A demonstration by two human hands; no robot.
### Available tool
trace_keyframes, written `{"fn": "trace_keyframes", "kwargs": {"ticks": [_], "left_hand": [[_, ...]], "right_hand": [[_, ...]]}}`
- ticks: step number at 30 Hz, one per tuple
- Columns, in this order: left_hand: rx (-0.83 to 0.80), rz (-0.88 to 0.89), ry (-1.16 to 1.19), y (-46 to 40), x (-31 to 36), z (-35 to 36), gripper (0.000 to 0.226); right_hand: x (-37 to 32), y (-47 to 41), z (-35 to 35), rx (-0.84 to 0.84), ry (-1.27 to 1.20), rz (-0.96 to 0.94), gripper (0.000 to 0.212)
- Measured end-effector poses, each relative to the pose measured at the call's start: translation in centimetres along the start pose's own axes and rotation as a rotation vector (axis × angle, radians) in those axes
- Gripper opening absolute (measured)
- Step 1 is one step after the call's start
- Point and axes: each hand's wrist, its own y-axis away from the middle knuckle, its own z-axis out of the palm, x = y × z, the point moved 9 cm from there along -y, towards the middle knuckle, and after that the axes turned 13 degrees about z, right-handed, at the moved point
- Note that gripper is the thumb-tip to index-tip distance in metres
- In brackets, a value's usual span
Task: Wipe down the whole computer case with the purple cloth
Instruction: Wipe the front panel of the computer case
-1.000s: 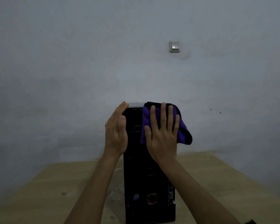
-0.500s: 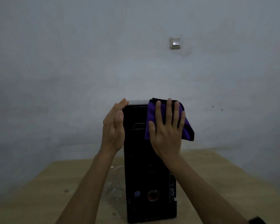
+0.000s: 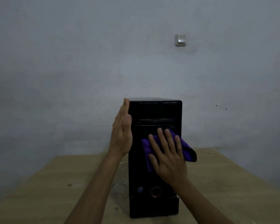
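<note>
A black computer case [image 3: 153, 110] stands upright on a wooden table, its front panel facing me. My right hand [image 3: 167, 156] lies flat with spread fingers on the purple cloth [image 3: 187, 148], pressing it against the middle of the front panel. One corner of the cloth hangs past the case's right edge. My left hand [image 3: 121, 135] rests flat, fingers straight, against the upper left side of the case. A round button [image 3: 155, 191] shows low on the panel.
The wooden table [image 3: 55, 183] spreads to both sides of the case, with a dusty pale patch [image 3: 120, 185] at the case's left foot. A grey wall stands close behind, carrying a white light switch [image 3: 180, 39].
My right hand has slid the cloth down from the top right of the front panel to its middle. The left hand has stayed against the left side.
</note>
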Motion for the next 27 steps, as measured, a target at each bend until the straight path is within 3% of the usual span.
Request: {"fn": "trace_keyframes", "kwargs": {"ticks": [8, 14, 16, 24, 27], "left_hand": [[0.028, 0.014, -0.037, 0.1, -0.5, 0.1, 0.052], [0.062, -0.009, -0.142, 1.2, -0.1, 1.2, 0.062], [0.081, -0.047, -0.122, 2.5, -0.3, 1.9, 0.065], [0.061, -0.08, -0.103, 4.1, -1.2, 2.7, 0.065], [0.046, -0.088, -0.088, 4.3, -1.3, 2.7, 0.062]], "right_hand": [[-0.1, -6.4, -1.4, 0.047, -0.041, 0.274, 0.061], [-0.2, -0.9, 0.2, -0.016, 0.024, -0.012, 0.065], [1.0, 0.4, 0.3, -0.025, 0.033, -0.03, 0.064], [2.1, -4.6, -1.3, 0.034, -0.046, 0.274, 0.061], [0.4, -5.7, -1.5, 0.045, -0.062, 0.305, 0.06]]}}
